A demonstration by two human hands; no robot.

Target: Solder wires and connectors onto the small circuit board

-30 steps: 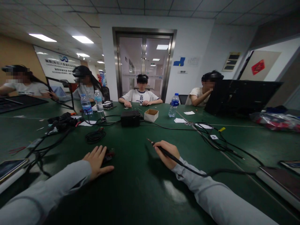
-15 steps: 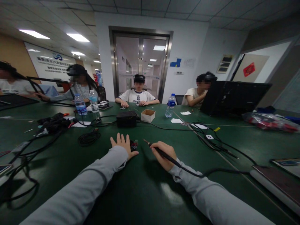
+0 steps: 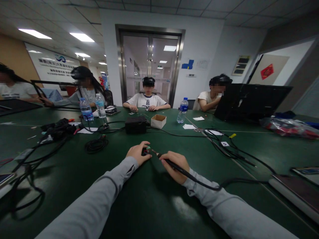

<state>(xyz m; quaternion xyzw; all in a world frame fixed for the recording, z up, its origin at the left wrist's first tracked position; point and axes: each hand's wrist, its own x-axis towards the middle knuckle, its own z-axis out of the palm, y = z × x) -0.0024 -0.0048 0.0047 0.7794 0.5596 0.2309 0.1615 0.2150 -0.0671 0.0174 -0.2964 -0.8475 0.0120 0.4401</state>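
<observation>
- The small box stood open-topped beyond your hands, pale outside and brown inside; what lay at its bottom could not be told.
- Three clear plastic bottles stood upright with their caps on: one with a blue label right of the box, and a blue-capped one and a white-capped one side by side to the left (how full they were was hard to tell).
- At the far right, a transparent plastic bag held something red.
- Your left hand was curled around a small electronic module, thumb and fingers about it, in front of you on the table.
- Your right hand gripped a soldering iron like a pen, its tip close to the module; contact could not be made out.
- The green tabletop also bore a black box-shaped unit, a coiled black cable and white paper.
- Around the table sat four other people, one behind a large black monitor; glass double doors closed off the far wall.
</observation>
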